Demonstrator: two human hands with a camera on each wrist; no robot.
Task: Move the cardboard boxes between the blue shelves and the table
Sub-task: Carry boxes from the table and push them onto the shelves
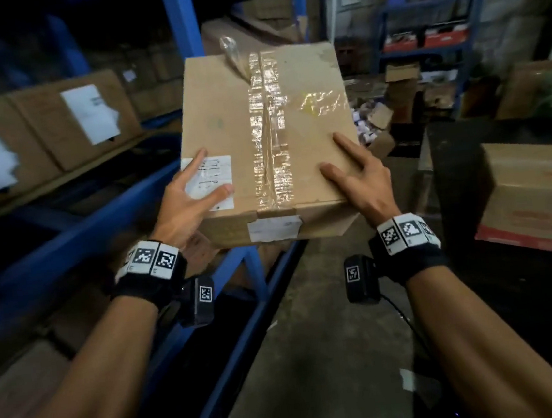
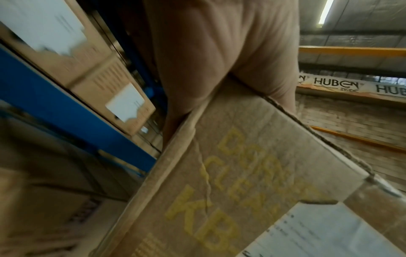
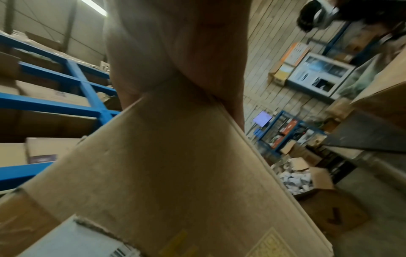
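I hold a taped cardboard box (image 1: 293, 132) in the air, between the blue shelves (image 1: 76, 229) on my left and a dark table (image 1: 459, 182) on my right. My left hand (image 1: 188, 201) grips its near left corner, thumb and forefinger lying on the top over a white label. At the near right corner my right hand (image 1: 364, 182) grips the same way. The other fingers of both hands are hidden under the box. In the left wrist view the palm (image 2: 219, 52) presses the box's printed side (image 2: 241, 173). The right palm (image 3: 175, 43) presses a plain side (image 3: 164, 165).
Labelled cardboard boxes (image 1: 55, 130) stand in a row on the shelf at left. Another large box (image 1: 538, 188) lies on the table. Open cartons and small packets (image 1: 374, 123) litter the floor behind. A bare concrete aisle (image 1: 315, 340) runs below my arms.
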